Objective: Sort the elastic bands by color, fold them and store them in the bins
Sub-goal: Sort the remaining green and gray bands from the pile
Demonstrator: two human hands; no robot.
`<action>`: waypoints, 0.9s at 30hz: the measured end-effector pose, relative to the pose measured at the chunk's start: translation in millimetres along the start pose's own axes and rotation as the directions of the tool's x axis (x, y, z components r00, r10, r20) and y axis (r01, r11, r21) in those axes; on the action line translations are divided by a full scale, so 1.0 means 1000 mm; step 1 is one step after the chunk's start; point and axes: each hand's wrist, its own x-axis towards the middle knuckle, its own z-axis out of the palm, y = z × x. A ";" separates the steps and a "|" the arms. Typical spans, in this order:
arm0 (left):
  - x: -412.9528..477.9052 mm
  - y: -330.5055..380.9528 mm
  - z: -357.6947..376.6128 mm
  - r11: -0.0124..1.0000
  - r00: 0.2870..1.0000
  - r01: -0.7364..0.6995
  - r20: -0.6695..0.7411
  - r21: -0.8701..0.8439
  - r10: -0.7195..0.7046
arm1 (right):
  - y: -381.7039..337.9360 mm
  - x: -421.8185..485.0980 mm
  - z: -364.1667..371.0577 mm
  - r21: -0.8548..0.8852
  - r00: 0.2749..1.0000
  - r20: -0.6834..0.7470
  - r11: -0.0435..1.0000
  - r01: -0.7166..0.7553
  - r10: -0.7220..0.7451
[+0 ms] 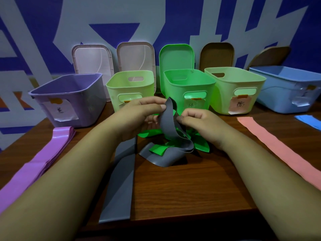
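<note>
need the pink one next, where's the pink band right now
In the head view the pink band lies flat on the table at the right, in front of the pale green bin with the pink label, beyond the right hand.

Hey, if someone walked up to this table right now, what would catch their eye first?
Probably the left hand and right hand at centre, both pinching a twisted grey band above a tangle of green bands. Behind stands a row of open bins, the bright green bin in the middle; purple bands lie flat at left, a pink band at right.
</note>
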 end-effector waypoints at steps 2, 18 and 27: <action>-0.001 -0.002 0.001 0.997 0.993 0.081 0.089 0.000 -0.081 | -0.001 0.001 0.000 0.061 0.999 -0.038 0.998 0.005 -0.003; -0.010 0.066 0.013 0.989 0.989 -0.144 0.034 0.046 0.142 | -0.019 -0.009 -0.013 0.623 0.999 0.035 0.781 -0.041 0.025; -0.007 0.088 0.005 0.722 0.934 -0.134 0.330 0.679 -0.137 | -0.015 -0.005 -0.007 0.549 1.000 0.001 0.836 -0.016 0.019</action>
